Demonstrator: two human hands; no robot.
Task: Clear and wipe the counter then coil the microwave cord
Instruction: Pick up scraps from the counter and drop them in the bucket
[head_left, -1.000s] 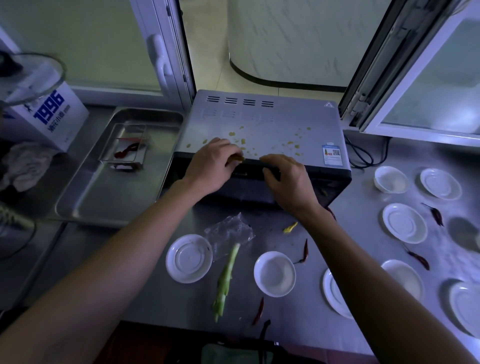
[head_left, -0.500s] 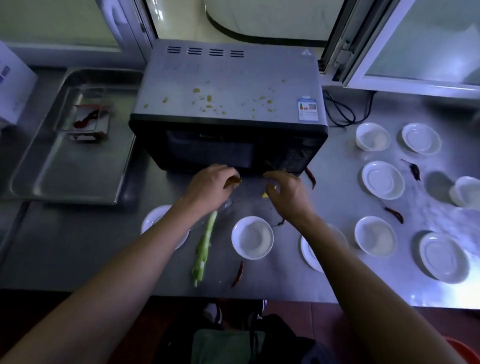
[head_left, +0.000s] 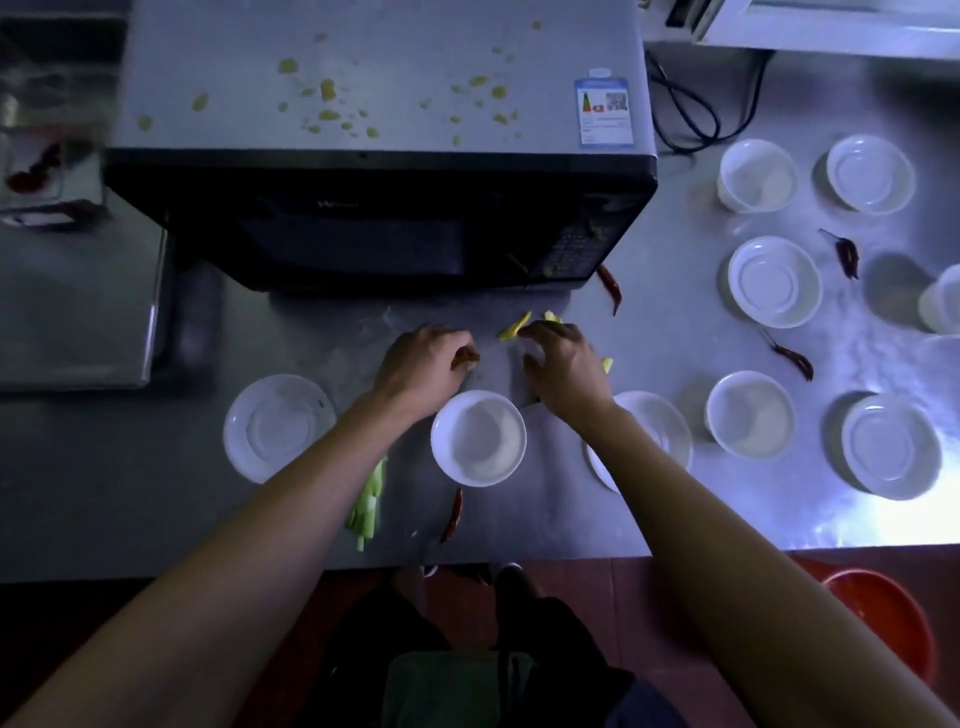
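Both hands work the steel counter (head_left: 649, 519) just in front of the microwave (head_left: 379, 208). The left hand (head_left: 423, 364) has its fingers curled around a small dark scrap, too dim to identify. The right hand (head_left: 563, 364) reaches with fingers loosely bent over yellow vegetable strips (head_left: 514, 327); whether it pinches one is unclear. The microwave cord (head_left: 685, 109) lies looped at about 1 o'clock, partly cut off behind the oven. A white bowl (head_left: 478, 439) sits between the wrists. A green stalk (head_left: 369, 504) is half hidden under the left forearm.
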